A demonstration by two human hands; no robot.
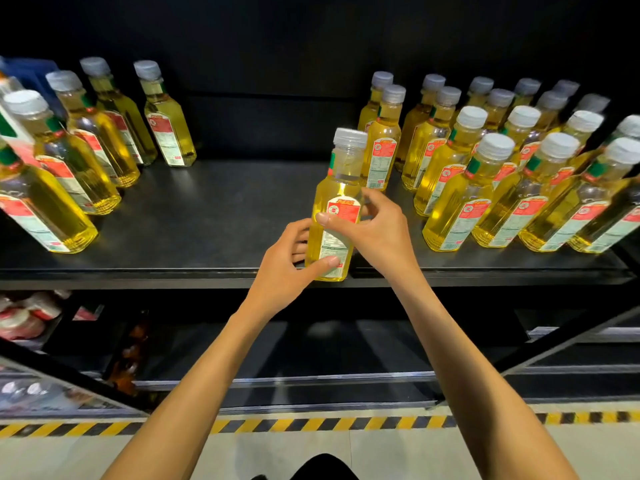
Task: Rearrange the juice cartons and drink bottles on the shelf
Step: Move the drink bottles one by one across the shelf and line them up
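Note:
A yellow drink bottle (pixel 337 188) with a grey cap and a red and white label stands upright at the front edge of the black shelf (pixel 214 216). My left hand (pixel 287 268) grips its lower body, thumb across the label. My right hand (pixel 377 230) holds its middle from the right, thumb on the label. Several like bottles (pixel 485 174) stand in rows at the right. Several more bottles (pixel 86 147) stand in a row at the left.
Black back wall behind the shelf. A lower shelf (pixel 311 344) sits below, with red and white packs (pixel 24 320) at the left. Yellow-black hazard tape (pixel 311 424) runs along the floor at the shelf's foot.

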